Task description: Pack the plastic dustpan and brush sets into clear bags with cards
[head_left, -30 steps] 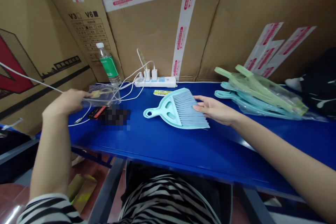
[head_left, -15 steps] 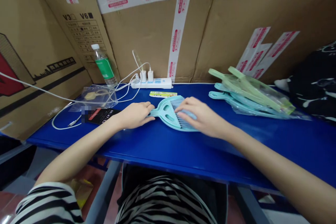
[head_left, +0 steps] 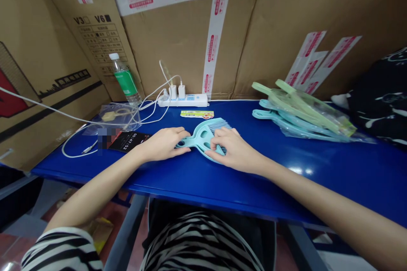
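Left hand (head_left: 163, 144): we still grip the brush handle (head_left: 184, 142).
Right hand (head_left: 229, 150): now curled nearer, pinching the brush (head_left: 206, 135) body.

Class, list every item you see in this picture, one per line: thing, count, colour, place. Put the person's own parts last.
small brush set: one, pale blue, middle of the table, under both hands
table: one, blue, across the view
bagged brush sets: a pile, count unclear, green and blue, right rear of the table
power strip: one, white, with chargers plugged in, against the boxes
cables: white, left side
water bottle: one, clear with green label, left rear
clear bag: one, by the bottle
dark card: one, black, left of the brush set
label strip: one, yellow, before the power strip
cardboard boxes: brown, taped, behind the table
left hand: on the set's handle
right hand: on the bristles
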Demonstrator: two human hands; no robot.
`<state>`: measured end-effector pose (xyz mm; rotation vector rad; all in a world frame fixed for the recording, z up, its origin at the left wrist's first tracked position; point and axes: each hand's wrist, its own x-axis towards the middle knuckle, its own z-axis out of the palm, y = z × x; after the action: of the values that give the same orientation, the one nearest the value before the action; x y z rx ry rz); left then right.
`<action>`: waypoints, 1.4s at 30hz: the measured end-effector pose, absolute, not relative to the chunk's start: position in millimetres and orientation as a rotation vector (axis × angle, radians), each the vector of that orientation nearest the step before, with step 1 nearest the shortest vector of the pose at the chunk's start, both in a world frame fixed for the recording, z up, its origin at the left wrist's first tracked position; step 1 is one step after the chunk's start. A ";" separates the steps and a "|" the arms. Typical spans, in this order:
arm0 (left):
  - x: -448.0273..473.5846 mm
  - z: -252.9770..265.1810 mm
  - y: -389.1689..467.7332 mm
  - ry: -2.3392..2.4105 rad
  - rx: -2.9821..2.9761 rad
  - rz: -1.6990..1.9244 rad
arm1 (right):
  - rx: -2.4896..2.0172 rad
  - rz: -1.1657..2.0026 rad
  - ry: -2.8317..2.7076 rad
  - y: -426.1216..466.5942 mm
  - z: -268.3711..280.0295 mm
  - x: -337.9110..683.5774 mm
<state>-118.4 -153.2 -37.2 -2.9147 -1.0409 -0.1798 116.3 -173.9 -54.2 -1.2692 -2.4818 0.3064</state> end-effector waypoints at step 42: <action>-156.1 -12.4 -143.3 -1.146 -2.953 -0.066 | -1.560 -0.320 -2.464 -163.2 -51.1 138.5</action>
<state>-156.1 -143.3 -12.4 -2.9526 -1.1457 -0.0664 138.5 -163.2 -51.1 -1.5595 -2.4644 -0.3197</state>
